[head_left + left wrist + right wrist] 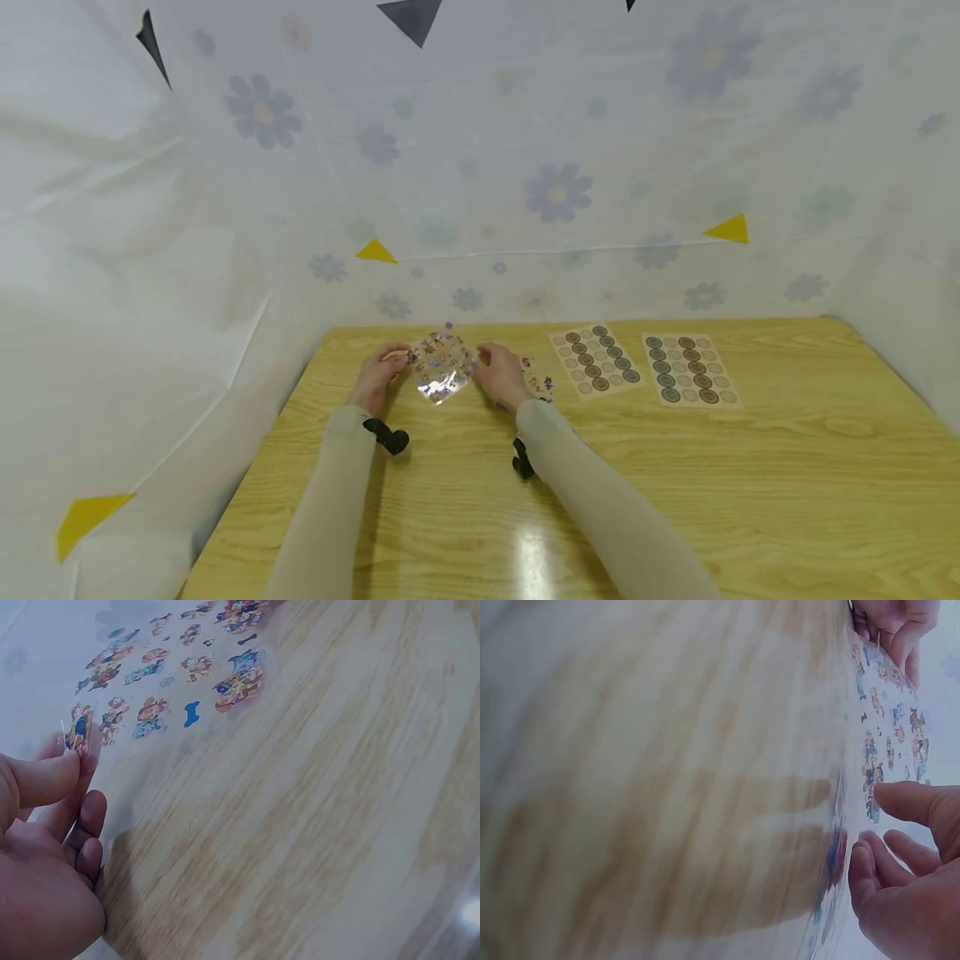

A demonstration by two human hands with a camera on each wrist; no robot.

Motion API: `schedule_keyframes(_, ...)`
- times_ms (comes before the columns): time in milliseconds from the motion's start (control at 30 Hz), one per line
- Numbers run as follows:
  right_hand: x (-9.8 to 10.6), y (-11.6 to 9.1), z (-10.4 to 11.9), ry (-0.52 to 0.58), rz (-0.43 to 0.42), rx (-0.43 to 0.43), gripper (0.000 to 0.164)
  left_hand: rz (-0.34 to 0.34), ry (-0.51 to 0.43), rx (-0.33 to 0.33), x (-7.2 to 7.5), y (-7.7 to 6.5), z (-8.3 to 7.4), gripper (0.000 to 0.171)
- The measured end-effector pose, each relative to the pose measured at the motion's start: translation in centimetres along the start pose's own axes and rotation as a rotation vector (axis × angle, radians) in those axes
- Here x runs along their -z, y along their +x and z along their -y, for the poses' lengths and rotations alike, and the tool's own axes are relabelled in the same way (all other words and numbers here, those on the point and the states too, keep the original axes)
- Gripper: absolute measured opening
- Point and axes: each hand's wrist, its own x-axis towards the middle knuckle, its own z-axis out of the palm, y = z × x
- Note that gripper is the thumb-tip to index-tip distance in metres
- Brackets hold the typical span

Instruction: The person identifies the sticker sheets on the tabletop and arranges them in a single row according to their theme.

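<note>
We can read no text, brand or number in any view — the clear sticker sheet (pixel 441 362) shows us only printed pictures. On the left paper sheet (pixel 597 361) and right paper sheet (pixel 692 371) — round marks, any lettering too small for us.

Seeing a left sheet (pixel 597 361) and a right sheet (pixel 692 372) of round emblems lying side by side near the far edge of the surface (pixel 810 475), toward its far right corner, with brown and blue-grey columns among paler ones. Seeing a flowered backdrop (pixel 480 108) rising behind that edge, bearing yellow triangles (pixel 377 252) and, higher, black patches (pixel 414 18); seeing white sheeting (pixel 112 333) hanging beyond the left edge.
</note>
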Motion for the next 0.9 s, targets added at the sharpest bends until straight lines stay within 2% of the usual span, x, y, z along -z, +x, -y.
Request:
schedule_keyframes(200, 0.0, -0.1, 0.0, 0.088, 0.005, 0.019, 0.044, -0.012, -0.054, 0.018, -0.1, -0.1, 0.1, 0.034)
schedule_keyframes(533, 0.4, -0.8, 0.0, 0.334, -0.026, -0.003, 0.025, 0.009, 0.0, -0.005, -0.1, -0.7, -0.1, 0.036)
schedule_keyframes(900, 0.5, -2.0, 0.4, 0.606, 0.025, -0.096, 0.023, 0.013, 0.027, 0.04, 0.0, -0.4, -0.5, 0.038)
